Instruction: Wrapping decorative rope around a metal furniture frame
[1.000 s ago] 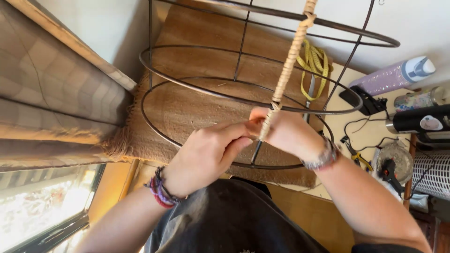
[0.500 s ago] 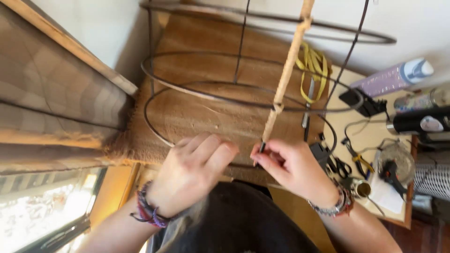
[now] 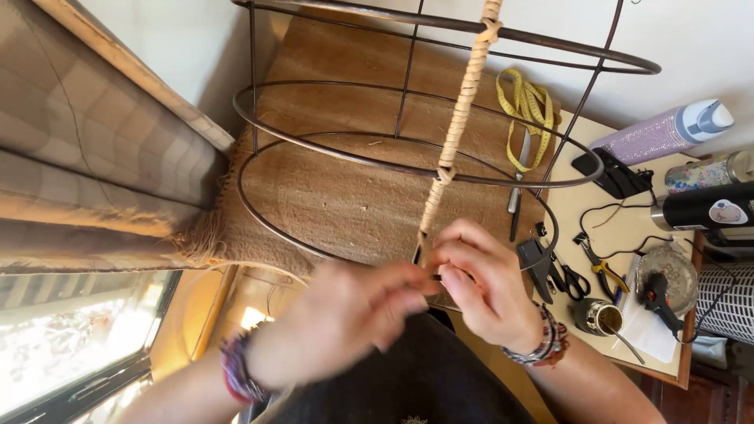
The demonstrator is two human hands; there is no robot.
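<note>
We see a bright, warm daylit scene; the window (image 3: 75,345) at lower left is blown out to white glare. Our left hand (image 3: 345,318) is smeared by motion blur, while our right hand (image 3: 479,294) is only slightly soft. The wire frame (image 3: 408,169) stays sharp, though wide-angle distortion bends lines toward the edges.

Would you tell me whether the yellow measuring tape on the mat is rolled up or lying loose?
Loose. The yellow measuring tape lies in open, slack loops on the brown mat, not wound into a roll, beyond the wire frame.
</note>
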